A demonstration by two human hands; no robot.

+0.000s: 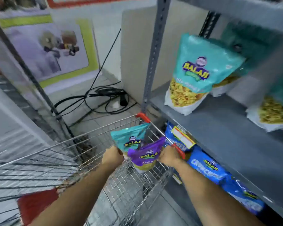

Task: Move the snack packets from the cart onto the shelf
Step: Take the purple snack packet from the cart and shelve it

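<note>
A wire shopping cart (95,154) stands below me, its red-capped far corner touching the grey metal shelf (222,128). My left hand (113,156) is shut on a teal Balaji snack packet (129,137) over the cart. My right hand (169,156) is shut on the right edge of a purple Balaji packet (145,156) beside the teal one. Both packets are held upright above the cart's basket. On the shelf stands a teal packet (198,74) with more teal packets behind it and to the right (274,110).
Blue snack packets (207,168) line the lower shelf level to the right of the cart. Black cables (104,97) lie coiled on the floor by the shelf's upright post (153,54). A poster (44,46) leans at the back left. A red cart part (36,204) sits near my left forearm.
</note>
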